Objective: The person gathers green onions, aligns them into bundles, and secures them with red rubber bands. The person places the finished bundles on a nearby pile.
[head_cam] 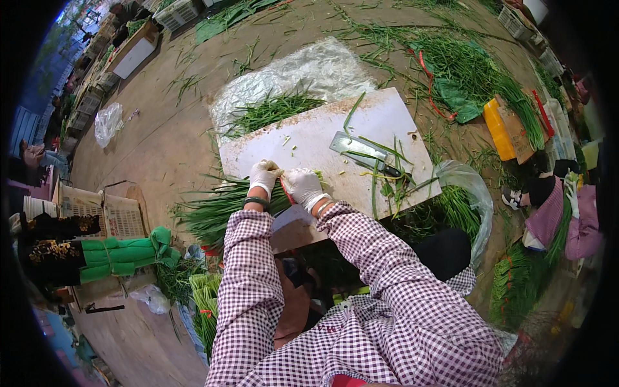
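Long green leaves, apparently a bunch of garlic chives (227, 200), lie across the near left edge of a white board (300, 155). A red tie (288, 193) shows between my gloved hands, over the bunch. Pinched fingertips of my left hand (263, 176) hold what looks like one end of it. My right hand (305, 188) grips the tie close beside, with pale stem ends just past it; its fingertips are partly hidden. A cleaver (360, 149) with a black handle rests flat on the board to the right, among loose leaves and trimmed bits.
Behind the board, loose leaves (280, 111) lie on clear plastic sheeting (309, 67). A larger green heap (464, 72) spreads at back right. A plastic bag (476, 203) holds leaves near my right arm. Tied bunches (205, 300) stand at left. Another person's gloved hand (573, 193) is far right.
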The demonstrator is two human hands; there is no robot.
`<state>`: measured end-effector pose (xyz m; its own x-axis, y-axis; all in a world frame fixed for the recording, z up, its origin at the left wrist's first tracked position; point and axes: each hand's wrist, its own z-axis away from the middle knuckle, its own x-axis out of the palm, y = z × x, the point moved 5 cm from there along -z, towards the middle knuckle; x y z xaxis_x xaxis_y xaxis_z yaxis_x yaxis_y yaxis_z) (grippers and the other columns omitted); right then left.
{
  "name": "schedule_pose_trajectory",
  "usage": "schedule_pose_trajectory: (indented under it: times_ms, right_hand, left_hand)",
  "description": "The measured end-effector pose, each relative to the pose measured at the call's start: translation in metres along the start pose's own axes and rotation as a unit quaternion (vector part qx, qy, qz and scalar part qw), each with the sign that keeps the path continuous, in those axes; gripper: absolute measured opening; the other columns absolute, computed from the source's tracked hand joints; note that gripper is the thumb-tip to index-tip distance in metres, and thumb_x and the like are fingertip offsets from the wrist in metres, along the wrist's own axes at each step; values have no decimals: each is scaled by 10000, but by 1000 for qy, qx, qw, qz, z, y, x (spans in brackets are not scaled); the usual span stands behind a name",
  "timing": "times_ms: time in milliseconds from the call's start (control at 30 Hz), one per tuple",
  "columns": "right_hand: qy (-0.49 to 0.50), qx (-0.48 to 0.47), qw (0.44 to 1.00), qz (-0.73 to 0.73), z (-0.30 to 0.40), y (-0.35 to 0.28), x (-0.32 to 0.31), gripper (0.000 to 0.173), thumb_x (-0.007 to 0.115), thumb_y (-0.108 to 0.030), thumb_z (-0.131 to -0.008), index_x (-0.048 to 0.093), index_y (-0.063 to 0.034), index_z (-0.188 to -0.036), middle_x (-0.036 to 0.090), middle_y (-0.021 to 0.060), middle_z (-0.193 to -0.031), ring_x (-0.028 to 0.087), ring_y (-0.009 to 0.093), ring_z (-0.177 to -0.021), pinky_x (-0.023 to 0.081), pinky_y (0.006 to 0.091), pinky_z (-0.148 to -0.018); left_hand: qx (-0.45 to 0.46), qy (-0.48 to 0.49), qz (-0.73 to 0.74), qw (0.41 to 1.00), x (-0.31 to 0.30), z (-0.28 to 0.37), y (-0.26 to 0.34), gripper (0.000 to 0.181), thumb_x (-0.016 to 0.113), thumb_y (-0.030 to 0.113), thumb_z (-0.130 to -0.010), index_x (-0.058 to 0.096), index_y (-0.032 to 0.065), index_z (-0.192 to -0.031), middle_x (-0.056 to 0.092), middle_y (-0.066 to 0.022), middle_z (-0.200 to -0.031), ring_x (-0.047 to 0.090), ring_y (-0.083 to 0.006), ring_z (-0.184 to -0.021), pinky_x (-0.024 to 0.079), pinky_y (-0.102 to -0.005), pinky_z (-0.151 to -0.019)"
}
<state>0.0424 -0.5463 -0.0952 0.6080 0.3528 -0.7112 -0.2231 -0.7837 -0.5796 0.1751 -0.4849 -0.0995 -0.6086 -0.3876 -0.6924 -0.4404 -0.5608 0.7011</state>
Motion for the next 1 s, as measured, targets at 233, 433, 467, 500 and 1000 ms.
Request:
schedule_pose_trajectory:
  times_ms: [233, 433, 467, 500, 1000]
  right_hand:
    - [40, -17, 999, -28, 11, 5, 1, 152, 583, -228, -851, 662, -100, -868, 649, 114, -808, 630, 307, -749, 504, 427, -690]
    - [93, -108, 985, -95, 42, -27, -28, 170, 698, -160, -813, 664, -61, -948, 679, 113, -950, 657, 300, -912, 518, 407, -824]
    - [84, -111, 986, -87, 48, -34, -33, 156, 707, -145, -810, 670, -72, -943, 684, 109, -967, 659, 293, -944, 518, 404, -837]
    - [74, -122, 987, -67, 56, -30, -30, 141, 695, -143, -823, 679, -83, -948, 686, 99, -985, 657, 284, -971, 514, 407, -847]
    - [-11, -145, 989, -11, 39, -42, -10, 218, 600, -65, -823, 665, -36, -1029, 666, 135, -1047, 626, 307, -996, 496, 396, -872]
  left_hand:
    - [-66, -71, 95, 991, 26, -6, -35, 122, 732, 121, -799, 682, 11, -795, 646, -48, -734, 561, -129, -705, 466, -302, -662]
    - [-97, -45, 164, 981, 27, 48, -40, 132, 722, 128, -815, 691, 2, -837, 674, -51, -743, 573, -112, -693, 486, -271, -647]
    - [-95, -34, 207, 973, 28, 58, -42, 136, 721, 133, -814, 699, 4, -853, 685, -61, -756, 585, -116, -698, 492, -275, -656]
    - [-102, -8, 167, 981, 22, 68, -29, 135, 719, 136, -814, 706, 12, -866, 692, -70, -768, 595, -122, -697, 495, -280, -663]
    - [-13, 22, -171, 985, 24, 15, -25, 152, 645, 252, -768, 733, 159, -849, 699, -129, -852, 666, -340, -777, 522, -419, -730]
